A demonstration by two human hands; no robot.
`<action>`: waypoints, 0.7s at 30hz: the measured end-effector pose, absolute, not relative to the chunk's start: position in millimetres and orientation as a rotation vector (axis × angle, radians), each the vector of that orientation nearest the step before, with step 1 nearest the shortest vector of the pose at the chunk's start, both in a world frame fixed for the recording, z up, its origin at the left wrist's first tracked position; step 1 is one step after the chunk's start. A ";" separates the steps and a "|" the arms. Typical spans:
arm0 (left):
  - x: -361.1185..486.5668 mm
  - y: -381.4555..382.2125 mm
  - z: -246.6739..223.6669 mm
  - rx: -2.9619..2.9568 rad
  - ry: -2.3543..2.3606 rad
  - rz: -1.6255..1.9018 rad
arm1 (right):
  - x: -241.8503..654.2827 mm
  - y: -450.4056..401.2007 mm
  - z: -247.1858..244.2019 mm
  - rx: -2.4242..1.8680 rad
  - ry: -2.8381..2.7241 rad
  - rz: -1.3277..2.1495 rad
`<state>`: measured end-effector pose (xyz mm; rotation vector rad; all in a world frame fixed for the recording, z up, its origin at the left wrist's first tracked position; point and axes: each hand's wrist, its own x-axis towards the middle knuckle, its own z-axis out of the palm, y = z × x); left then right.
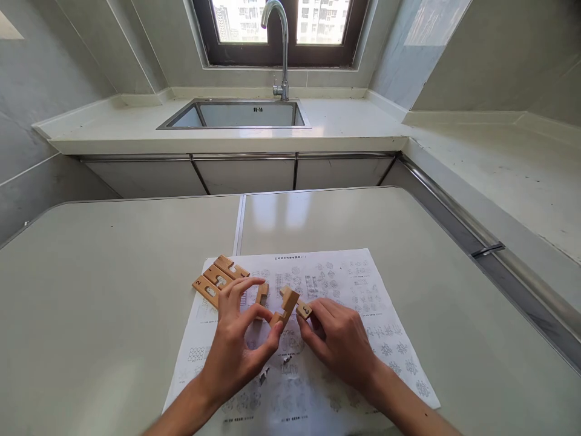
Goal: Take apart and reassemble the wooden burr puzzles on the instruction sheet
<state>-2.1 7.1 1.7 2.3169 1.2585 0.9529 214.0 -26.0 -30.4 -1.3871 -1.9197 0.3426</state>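
Note:
My left hand [240, 342] pinches a notched wooden block [288, 301] between thumb and a finger, over the printed sheet [390, 357]. Its other fingers are raised. My right hand [336, 339] grips a small wooden piece marked 3 [304, 310], close beside the block's right side; whether the two touch is unclear. Another notched wooden piece [262, 295] stands on the sheet behind my left fingers, partly hidden. Flat wooden pieces with cutouts and numbers [218, 278] lie side by side at the sheet's upper left corner, partly covered by my left hand.
The sheet lies on a pale table [113, 290] with a seam strip [238, 225]. Two small torn spots show near the sheet's middle. Beyond are a counter [349, 124], a sink [249, 115], a faucet [284, 54] and a window. Another counter [499, 163] runs along the right.

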 end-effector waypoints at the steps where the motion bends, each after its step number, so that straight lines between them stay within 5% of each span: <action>1: -1.9 8.3 0.5 2.345 1.281 0.971 | 214.1 -25.8 -30.6 -1.405 -1.918 0.309; 21: -1.4 14.2 -4.6 2.686 1.301 0.903 | 211.6 -27.4 -33.9 -1.493 -2.059 0.180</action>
